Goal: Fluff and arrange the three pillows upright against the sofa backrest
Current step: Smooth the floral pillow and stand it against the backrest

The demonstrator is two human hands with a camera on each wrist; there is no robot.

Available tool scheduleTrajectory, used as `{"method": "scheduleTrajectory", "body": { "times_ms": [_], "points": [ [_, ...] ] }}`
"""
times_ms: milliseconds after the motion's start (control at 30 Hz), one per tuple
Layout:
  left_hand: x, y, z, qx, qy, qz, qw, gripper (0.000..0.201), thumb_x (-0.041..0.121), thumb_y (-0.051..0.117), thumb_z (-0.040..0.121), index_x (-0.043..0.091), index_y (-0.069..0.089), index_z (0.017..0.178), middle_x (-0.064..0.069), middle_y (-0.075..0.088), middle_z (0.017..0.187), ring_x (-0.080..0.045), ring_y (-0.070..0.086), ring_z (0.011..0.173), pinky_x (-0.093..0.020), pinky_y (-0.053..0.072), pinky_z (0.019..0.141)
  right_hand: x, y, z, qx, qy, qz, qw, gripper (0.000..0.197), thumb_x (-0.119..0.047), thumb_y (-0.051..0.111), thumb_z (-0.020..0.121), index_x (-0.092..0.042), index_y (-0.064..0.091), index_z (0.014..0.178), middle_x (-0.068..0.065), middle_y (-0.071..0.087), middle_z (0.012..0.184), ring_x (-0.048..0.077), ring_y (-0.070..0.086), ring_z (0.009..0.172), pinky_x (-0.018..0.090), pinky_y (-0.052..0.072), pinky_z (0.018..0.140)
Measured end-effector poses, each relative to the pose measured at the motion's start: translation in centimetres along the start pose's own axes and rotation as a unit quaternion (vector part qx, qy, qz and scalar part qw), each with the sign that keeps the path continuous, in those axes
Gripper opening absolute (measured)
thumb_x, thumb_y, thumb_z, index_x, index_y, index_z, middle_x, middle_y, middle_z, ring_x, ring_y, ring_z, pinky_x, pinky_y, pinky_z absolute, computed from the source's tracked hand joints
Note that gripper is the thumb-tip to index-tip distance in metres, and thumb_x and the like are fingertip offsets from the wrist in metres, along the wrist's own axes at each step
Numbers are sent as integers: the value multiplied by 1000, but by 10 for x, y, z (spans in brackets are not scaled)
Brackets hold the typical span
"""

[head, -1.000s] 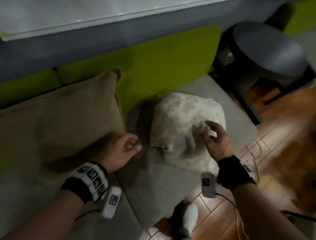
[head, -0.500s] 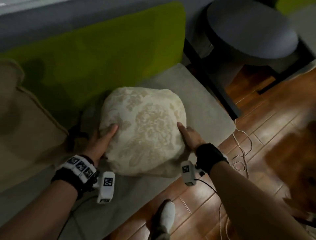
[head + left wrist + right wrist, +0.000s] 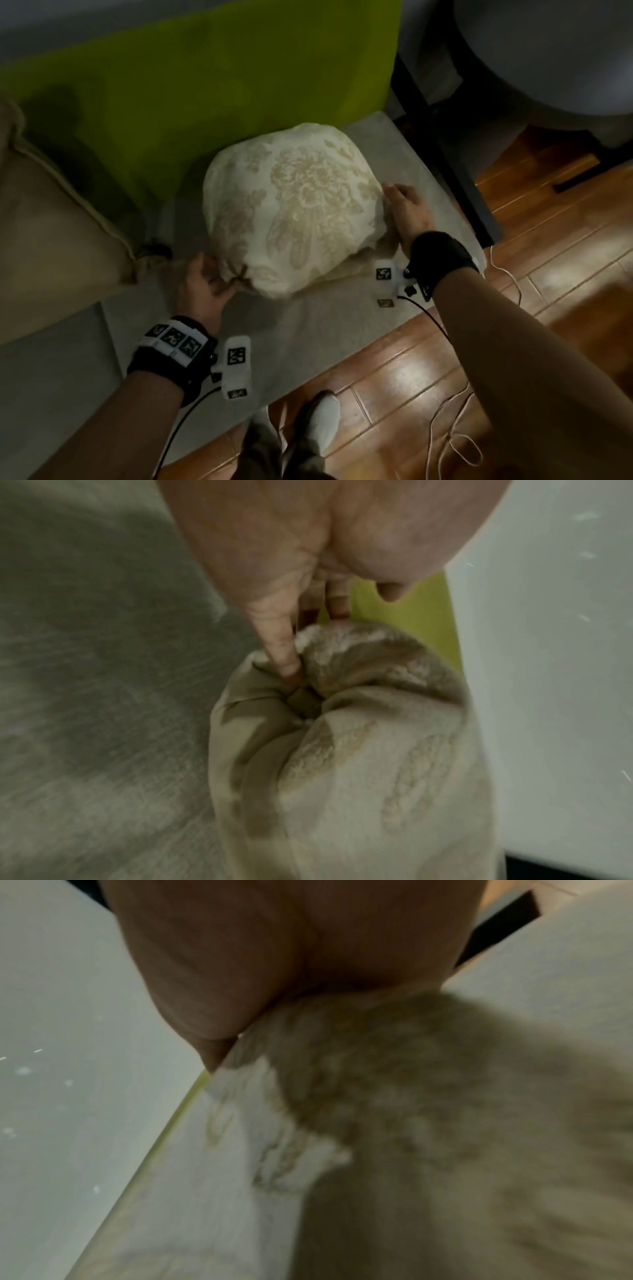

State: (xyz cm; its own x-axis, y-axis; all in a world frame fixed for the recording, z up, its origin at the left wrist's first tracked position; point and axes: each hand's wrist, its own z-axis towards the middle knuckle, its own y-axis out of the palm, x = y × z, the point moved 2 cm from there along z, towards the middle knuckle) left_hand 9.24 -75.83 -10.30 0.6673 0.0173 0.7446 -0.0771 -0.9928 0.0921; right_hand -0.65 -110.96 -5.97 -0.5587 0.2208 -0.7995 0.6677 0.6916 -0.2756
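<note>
A cream floral pillow (image 3: 291, 212) sits on the grey sofa seat (image 3: 342, 325) in front of the green backrest (image 3: 222, 85). My left hand (image 3: 209, 284) is at its near left corner; in the left wrist view straight fingers (image 3: 274, 631) press into the bunched corner (image 3: 342, 723), thumb apart. At the pillow's right side is my right hand (image 3: 404, 209), thumb on top; the right wrist view shows the palm (image 3: 274, 961) against the fabric (image 3: 394, 1083), fingers hidden. A tan pillow (image 3: 51, 222) leans at the left. No third pillow shows.
A dark round stool (image 3: 548, 51) with a black frame (image 3: 445, 154) stands just right of the sofa end. Wooden floor (image 3: 462, 359) lies below the seat edge, with thin cables (image 3: 445, 428) and my feet (image 3: 322, 421) on it.
My left hand slid from the cream pillow's left side down to its near left corner. The right hand stays on the right side. The view has closed in on the pillow.
</note>
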Motion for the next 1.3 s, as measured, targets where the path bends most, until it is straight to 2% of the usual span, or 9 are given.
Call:
{"method": "scheduleTrajectory", "body": {
  "times_ms": [167, 333, 433, 567, 767, 867, 1000, 1167, 1300],
  "points": [
    [-23, -25, 3, 86, -4, 179, 980, 12, 26, 63, 79, 16, 69, 76, -15, 70, 92, -38, 67, 95, -49, 54, 86, 43, -24, -1, 70, 24, 92, 993, 12, -27, 54, 104, -18, 61, 105, 7, 65, 106, 30, 64, 106, 39, 56, 83],
    [-27, -1, -13, -97, 83, 289, 949, 13, 9, 79, 79, 14, 72, 69, 8, 69, 61, -10, 58, 64, -19, 45, 65, 61, -35, -6, -32, 83, 11, 996, 24, -1, 55, 98, -13, 71, 111, 10, 74, 108, 33, 71, 106, 39, 59, 82],
    [-33, 12, -9, -130, 103, 306, 938, 14, 7, 73, 84, 14, 75, 71, 9, 71, 68, 2, 59, 64, -21, 49, 72, 67, -33, -12, -42, 125, 44, 990, 21, -7, 57, 100, -11, 72, 115, 14, 76, 112, 38, 71, 108, 47, 61, 89],
    [-42, 25, -8, -81, -42, 150, 984, 14, -2, 56, 95, 2, 63, 107, -17, 70, 100, -17, 67, 78, -33, 59, 69, 74, -10, -22, -96, 147, 37, 984, 26, -4, 50, 101, -15, 72, 110, 5, 79, 98, 21, 74, 90, 35, 60, 74],
    [-48, 28, -16, -40, -118, 48, 991, 28, 18, 40, 103, 16, 65, 90, -3, 64, 71, -15, 57, 58, -26, 41, 52, 78, -6, -17, -158, 154, -10, 975, 23, -21, 51, 102, -16, 73, 98, 2, 76, 87, 25, 69, 87, 37, 54, 80],
    [-46, 34, -17, -25, -104, 35, 994, 29, 17, 36, 107, 17, 60, 91, 6, 67, 60, -6, 62, 51, -17, 46, 42, 73, -9, -9, -194, 129, -1, 972, 21, -9, 57, 100, -11, 72, 114, 14, 77, 110, 34, 74, 99, 49, 60, 86],
    [-49, 42, -20, 38, -104, 74, 991, 26, 21, 39, 106, 21, 57, 87, 2, 56, 57, -5, 48, 39, -13, 32, 33, 62, -25, 1, -225, 72, -82, 968, 39, 6, 57, 93, -29, 71, 106, 0, 77, 101, 24, 73, 92, 40, 63, 80],
    [-53, 50, -38, 44, -96, 57, 993, 28, 12, 38, 105, 28, 53, 88, 4, 52, 84, -11, 49, 70, -16, 47, 42, 71, -68, 25, -105, 31, -167, 980, 12, -23, 64, 91, -29, 57, 100, 11, 72, 105, 27, 72, 92, 38, 61, 67],
    [-53, 59, -49, 28, -56, 60, 996, 32, 4, 34, 104, 29, 51, 92, 6, 53, 94, -6, 60, 74, -15, 55, 52, 93, -91, 29, -48, 26, -96, 994, 26, -50, 67, 88, -30, 52, 95, 9, 70, 110, 26, 73, 95, 44, 63, 72]
  ]
}}
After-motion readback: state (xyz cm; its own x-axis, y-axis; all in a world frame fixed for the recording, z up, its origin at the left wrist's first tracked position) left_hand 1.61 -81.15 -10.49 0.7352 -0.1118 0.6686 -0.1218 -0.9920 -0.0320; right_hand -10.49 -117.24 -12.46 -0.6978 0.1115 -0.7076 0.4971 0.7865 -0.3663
